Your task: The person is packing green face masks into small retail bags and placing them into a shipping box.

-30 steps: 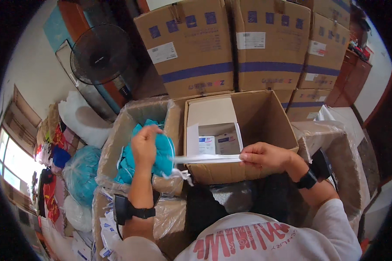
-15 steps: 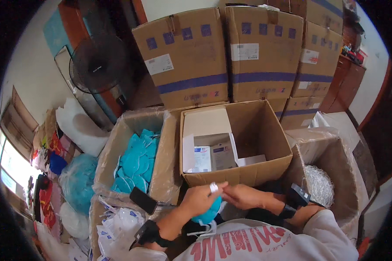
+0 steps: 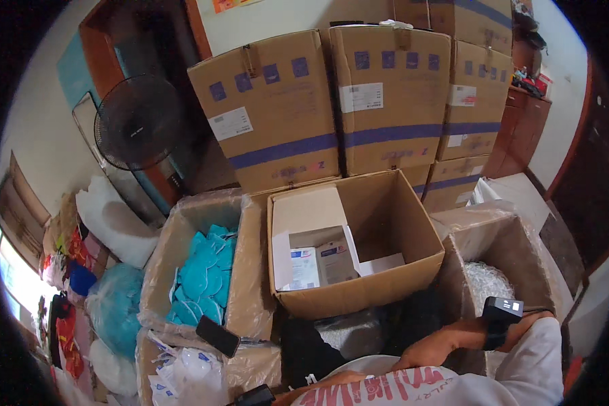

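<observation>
My right hand is low in front of my lap, its fingers hidden behind the shirt. Only a strip of my left hand shows at the bottom edge above the shirt, and its fingers are out of sight. A short white piece, perhaps a strap, shows beside it. No teal mask can be made out at either hand. Beyond the hands, a large cardboard box holds a smaller open white carton with white packets inside. Teal cup-shaped masks fill a plastic-lined box on the left.
White packaged masks fill a box at the near left, with a black phone on its edge. A box at right holds a bundle of clear-white strands. Tall cartons stand behind; a black fan is at the far left.
Both hands have come down and toward my body from in front of the large box. The teal mask that was between them is out of sight. The view has tilted slightly.
</observation>
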Action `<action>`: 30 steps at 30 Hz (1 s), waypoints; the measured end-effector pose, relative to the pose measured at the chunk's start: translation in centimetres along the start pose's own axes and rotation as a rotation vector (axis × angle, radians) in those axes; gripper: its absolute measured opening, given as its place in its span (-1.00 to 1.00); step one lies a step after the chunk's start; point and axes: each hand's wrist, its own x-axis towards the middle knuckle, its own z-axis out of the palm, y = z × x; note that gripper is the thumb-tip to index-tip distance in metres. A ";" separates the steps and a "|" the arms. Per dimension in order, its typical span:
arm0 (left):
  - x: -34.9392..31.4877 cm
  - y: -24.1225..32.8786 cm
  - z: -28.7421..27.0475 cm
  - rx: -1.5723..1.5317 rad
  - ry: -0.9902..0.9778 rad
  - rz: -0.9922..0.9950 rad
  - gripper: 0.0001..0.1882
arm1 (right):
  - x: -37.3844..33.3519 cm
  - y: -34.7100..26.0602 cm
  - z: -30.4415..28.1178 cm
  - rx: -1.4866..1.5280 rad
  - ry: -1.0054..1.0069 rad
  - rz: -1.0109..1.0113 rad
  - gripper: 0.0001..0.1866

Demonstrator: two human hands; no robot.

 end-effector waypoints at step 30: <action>-7.1 8.4 -16.6 -0.926 1.153 0.543 -0.66 | -0.8 -0.2 -12.2 0.562 0.954 0.017 -0.64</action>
